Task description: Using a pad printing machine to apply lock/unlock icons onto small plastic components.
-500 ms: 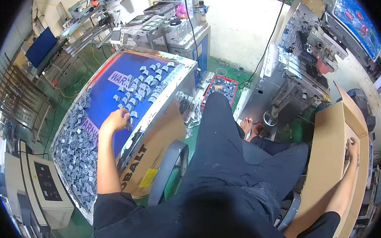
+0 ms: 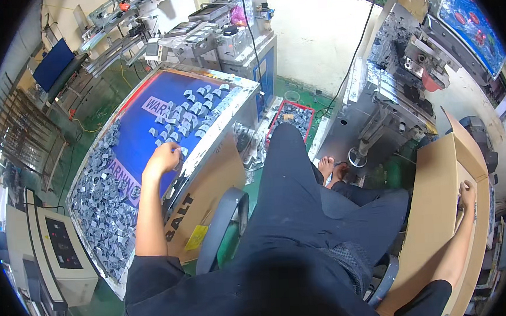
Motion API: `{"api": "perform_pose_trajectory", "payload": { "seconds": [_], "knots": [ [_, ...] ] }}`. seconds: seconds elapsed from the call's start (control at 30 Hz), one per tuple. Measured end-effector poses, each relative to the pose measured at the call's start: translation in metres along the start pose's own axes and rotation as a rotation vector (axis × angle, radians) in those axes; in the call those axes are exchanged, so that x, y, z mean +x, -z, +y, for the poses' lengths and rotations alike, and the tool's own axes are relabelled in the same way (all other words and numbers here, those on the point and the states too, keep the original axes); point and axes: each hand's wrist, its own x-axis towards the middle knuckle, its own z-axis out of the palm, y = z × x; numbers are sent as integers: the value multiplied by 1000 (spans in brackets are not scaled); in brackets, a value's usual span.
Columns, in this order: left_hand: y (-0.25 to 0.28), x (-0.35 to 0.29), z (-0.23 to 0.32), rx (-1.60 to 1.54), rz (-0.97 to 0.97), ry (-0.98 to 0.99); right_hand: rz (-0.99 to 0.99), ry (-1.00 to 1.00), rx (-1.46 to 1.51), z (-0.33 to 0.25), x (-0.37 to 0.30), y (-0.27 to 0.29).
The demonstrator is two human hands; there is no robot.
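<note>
Over the blue tabletop (image 2: 136, 98), my left hand (image 2: 165, 157) reaches with bent fingers. Its fingertips close at a small curved grey plastic piece (image 2: 184, 152) near the table's right edge. Beyond it, several such grey pieces (image 2: 188, 120) stand spread out in loose rows. A dense heap of the same kind of pieces (image 2: 102, 210) covers the left and near part of the table. My right hand (image 2: 467, 193) is inside the tall cardboard box (image 2: 427, 205) at my right. Its fingers are curled, and what they hold, if anything, is too small to make out.
A red crate (image 2: 308, 128) of grey parts stands on the green floor beyond my knee. Metal machines (image 2: 403, 99) rise ahead to the right, another machine (image 2: 234, 46) behind the table. A chair armrest (image 2: 225, 217) lies between me and the table; a beige cabinet (image 2: 67, 250) is at far left.
My left hand has shifted slightly right to the table's edge, its fingertips now at a grey piece there. My right hand stays in the box. The view has shifted slightly.
</note>
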Motion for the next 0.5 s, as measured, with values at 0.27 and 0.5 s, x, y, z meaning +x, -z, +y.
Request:
{"api": "perform_pose_trajectory", "payload": {
  "seconds": [0.27,0.5],
  "knots": [
    [-15,22,22,-150,29,37,38,-28,27,1,-2,8],
    [-17,33,24,-59,144,-53,6,-32,-9,-9,-7,7]
  ]
}}
